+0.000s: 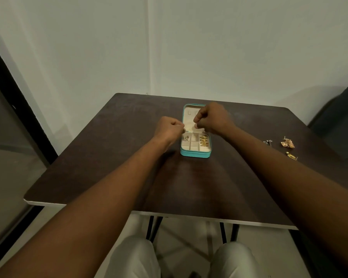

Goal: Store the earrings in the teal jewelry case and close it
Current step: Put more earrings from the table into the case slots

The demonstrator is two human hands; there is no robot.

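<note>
Case (195,154): teal, open, standing on the desk (109,157) at its middle, toward the far side. The lid (189,115) lies back on the far side, cream lining up.

Near half of the case: divided into compartments. The left far compartment holds a small earring (186,138). The right column holds gold earrings (203,141), stacked in a row. The other compartments show only lining.

Left hand (170,127): at the left edge of the case, about where lid meets base. Fingers (178,125) curled in, tips pressed together toward the thumb. Whether they pinch anything cannot be told (too small to see).

Right hand (211,117): over the right part of the lid, knuckles up. Fingers (198,122) curled, tips down toward the lining, close to the left hand's tips but apart from them. What they pinch, if anything, cannot be told.

Loose earrings on the desk, well to the right of the case: a large gold piece (288,143), a dark piece (268,142) just left of it, and a gold drop (291,155) nearer.

A dark chair (340,117) stands past the far right corner.
</note>
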